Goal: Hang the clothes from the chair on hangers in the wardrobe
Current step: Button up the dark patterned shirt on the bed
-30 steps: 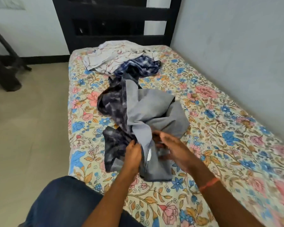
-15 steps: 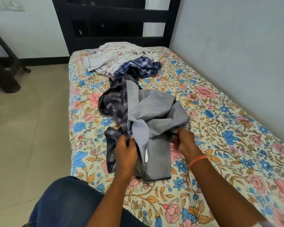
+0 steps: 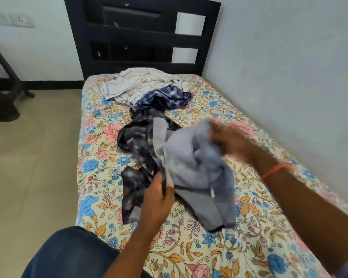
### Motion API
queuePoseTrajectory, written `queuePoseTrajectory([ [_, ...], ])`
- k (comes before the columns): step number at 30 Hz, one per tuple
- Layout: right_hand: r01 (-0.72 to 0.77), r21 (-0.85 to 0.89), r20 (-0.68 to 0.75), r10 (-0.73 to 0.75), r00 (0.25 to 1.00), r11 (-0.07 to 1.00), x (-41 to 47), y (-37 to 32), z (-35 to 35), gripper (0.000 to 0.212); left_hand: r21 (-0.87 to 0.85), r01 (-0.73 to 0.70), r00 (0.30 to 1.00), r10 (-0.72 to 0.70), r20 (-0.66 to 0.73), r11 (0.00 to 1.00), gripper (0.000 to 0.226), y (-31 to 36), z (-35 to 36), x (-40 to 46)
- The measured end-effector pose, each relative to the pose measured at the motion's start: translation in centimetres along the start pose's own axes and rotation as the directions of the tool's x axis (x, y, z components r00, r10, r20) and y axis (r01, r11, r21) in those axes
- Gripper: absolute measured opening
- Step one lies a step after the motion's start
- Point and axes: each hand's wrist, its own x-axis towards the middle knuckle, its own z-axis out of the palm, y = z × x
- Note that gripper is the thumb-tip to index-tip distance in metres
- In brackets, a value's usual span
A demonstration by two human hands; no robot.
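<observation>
At frame centre on the floral bed (image 3: pixel 259 227), the left hand (image 3: pixel 159 199) pinches the dark patterned garment (image 3: pixel 135 141) while the right hand (image 3: pixel 227 139), blurred, clutches the grey garment (image 3: pixel 197 173), whose long axis runs from upper right down toward lower centre

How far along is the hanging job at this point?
Done: nothing looks hung; no hanger or wardrobe shows. In hand: the left hand grips the dark patterned garment, the right hand lifts the grey garment off the bed. Left: these two, plus the blue checked garment and white printed cloth near the headboard.
</observation>
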Motion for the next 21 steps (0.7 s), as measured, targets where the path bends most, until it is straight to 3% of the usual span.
queuePoseTrajectory([
  [2, 0.108, -0.435, 0.248, 0.003, 0.969, 0.894, -1.2, 4.1, 5.5, 0.033, 0.194, -0.105, 0.987, 0.077, 0.144, 0.975, 0.047, -1.0, 0.5, -0.6],
  [3, 0.207, -0.519, 0.319, -0.037, 0.947, 0.83, -1.7, 6.2, 7.6, 0.034, 0.265, -0.139, 0.977, 0.088, 0.196, 0.954, 0.053, -1.4, 0.6, -0.8],
  [4, 0.239, -0.542, 0.309, -0.074, 0.948, 0.805, -2.2, 7.7, 9.1, 0.032, 0.317, -0.157, 0.97, 0.086, 0.229, 0.935, 0.054, -1.5, 0.7, -1.0],
  [6, 0.171, -0.61, 0.114, -0.128, 0.985, 0.773, -2.3, 10.0, 9.5, 0.039, 0.367, -0.16, 0.962, 0.063, 0.264, 0.916, 0.048, -1.9, 1.0, -1.4],
  [7, 0.117, -0.703, 0.013, -0.151, 0.988, 0.702, -2.1, 10.9, 8.8, 0.051, 0.367, -0.144, 0.961, 0.042, 0.273, 0.919, 0.046, -2.0, 1.0, -1.5],
  [9, 0.008, -0.826, -0.037, -0.068, 0.997, 0.564, -1.9, 12.8, 6.8, 0.081, 0.38, -0.107, 0.96, -0.004, 0.279, 0.919, 0.044, -2.3, 1.0, -1.5],
  [11, 0.052, -0.829, 0.082, 0.029, 0.996, 0.556, -2.5, 14.3, 4.9, 0.079, 0.403, -0.099, 0.962, -0.015, 0.272, 0.91, 0.043, -2.6, 1.0, -1.4],
  [13, 0.16, -0.809, 0.18, -0.021, 0.983, 0.566, -2.8, 15.3, 3.5, 0.039, 0.394, -0.101, 0.965, -0.007, 0.263, 0.913, 0.044, -2.7, 1.3, -1.3],
  [15, 0.116, -0.717, 0.162, 0.002, 0.987, 0.687, -2.7, 14.9, 2.5, 0.009, 0.341, -0.089, 0.968, 0.001, 0.249, 0.936, 0.042, -2.7, 1.6, -1.3],
  [18, -0.065, -0.438, 0.203, 0.17, 0.964, 0.896, -2.8, 11.5, 2.6, 0.007, 0.285, 0.006, 0.991, -0.043, 0.124, 0.958, 0.047, -1.7, 2.4, -1.7],
  [21, -0.201, -0.359, 0.363, 0.335, 0.869, 0.911, -3.7, 9.1, 4.3, 0.025, 0.502, 0.051, 0.98, 0.053, -0.191, 0.864, 0.052, 0.3, 2.7, -2.0],
])
